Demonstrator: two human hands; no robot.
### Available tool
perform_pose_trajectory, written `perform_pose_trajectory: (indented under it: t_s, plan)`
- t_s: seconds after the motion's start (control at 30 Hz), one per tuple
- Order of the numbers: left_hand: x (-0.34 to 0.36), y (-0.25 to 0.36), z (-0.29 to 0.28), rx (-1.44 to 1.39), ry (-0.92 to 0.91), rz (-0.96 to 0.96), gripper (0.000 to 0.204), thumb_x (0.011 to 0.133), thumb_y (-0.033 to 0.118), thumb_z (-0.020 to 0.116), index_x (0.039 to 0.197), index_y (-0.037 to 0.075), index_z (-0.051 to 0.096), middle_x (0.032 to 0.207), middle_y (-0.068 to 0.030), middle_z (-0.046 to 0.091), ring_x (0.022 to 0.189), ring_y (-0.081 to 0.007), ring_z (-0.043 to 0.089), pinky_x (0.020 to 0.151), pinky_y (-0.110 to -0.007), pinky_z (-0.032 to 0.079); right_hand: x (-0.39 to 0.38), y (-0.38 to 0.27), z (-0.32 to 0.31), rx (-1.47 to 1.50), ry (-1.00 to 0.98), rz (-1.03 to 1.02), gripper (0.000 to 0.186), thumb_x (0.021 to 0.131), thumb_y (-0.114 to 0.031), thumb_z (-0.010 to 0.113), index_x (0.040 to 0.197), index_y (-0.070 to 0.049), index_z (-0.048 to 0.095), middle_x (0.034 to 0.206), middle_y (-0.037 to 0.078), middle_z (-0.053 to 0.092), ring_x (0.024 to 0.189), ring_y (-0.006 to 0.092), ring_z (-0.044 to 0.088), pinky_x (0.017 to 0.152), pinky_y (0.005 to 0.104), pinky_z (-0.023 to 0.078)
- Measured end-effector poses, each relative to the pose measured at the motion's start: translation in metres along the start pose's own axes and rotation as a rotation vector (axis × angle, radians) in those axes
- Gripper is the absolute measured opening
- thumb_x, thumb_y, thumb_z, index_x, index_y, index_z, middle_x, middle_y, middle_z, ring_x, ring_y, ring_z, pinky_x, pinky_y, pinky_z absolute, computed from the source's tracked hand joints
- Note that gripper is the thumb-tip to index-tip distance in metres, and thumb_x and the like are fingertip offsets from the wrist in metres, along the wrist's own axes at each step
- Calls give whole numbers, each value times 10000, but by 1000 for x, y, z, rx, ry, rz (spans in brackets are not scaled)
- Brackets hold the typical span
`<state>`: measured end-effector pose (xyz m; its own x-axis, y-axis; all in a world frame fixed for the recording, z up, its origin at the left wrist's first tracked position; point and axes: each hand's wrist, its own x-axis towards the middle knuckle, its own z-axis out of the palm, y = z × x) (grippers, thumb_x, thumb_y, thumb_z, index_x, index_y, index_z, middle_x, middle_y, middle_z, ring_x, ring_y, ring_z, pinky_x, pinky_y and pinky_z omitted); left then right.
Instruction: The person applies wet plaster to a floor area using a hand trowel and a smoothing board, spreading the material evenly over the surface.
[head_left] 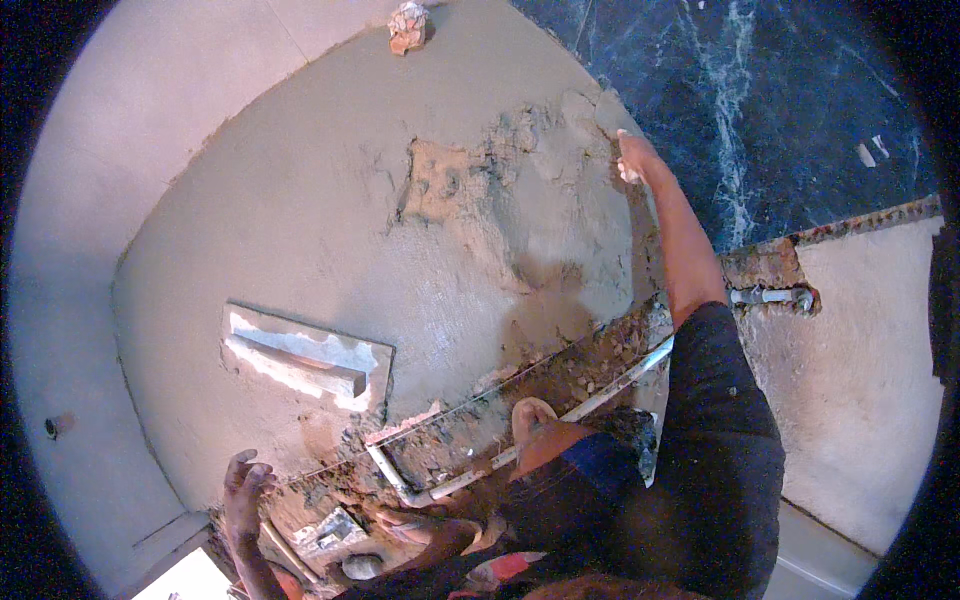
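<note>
A dark sleeve (715, 375) bares the outstretched right forearm (688, 235); whether the right hand (634, 160), at the mortar (300, 200), grips anything, I cannot tell. The left hand (243, 490) half-curls, empty.

The float (305, 355) lies on the cement (300, 220), toward its near left part. Before it, nearer the body, is the left hand (247, 487), with the trowel (335, 530) to that hand's right. A rubble lump (408, 28) sits at the cement's far edge. The right hand (635, 158) is at its right edge, beside the slab (780, 110). A pipe (592, 398) runs along the near side.
</note>
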<state>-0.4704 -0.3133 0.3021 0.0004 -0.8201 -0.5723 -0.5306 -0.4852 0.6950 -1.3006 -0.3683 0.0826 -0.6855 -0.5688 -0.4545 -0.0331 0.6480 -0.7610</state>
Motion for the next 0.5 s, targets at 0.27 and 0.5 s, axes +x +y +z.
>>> perform_pose_trajectory:
  t_s: [0.27, 0.5]
  plan:
    - [24, 20, 8, 26, 13, 82, 427, 891, 264, 577, 1263, 65, 515, 998, -71, 627, 858, -163, 604, 740, -292, 479, -46, 2, 65, 414, -438, 113, 400, 973, -507, 419, 860, -130, 489, 604, 14, 462, 435, 152, 440, 392, 321, 402]
    - [25, 80, 46, 117, -237, 332, 421, 912, 280, 564, 1274, 72, 504, 1046, -94, 631, 909, -191, 626, 770, -318, 499, -140, -20, 125, 168, -565, 42, 421, 947, -514, 471, 859, -103, 485, 648, 17, 452, 476, 144, 445, 398, 312, 387]
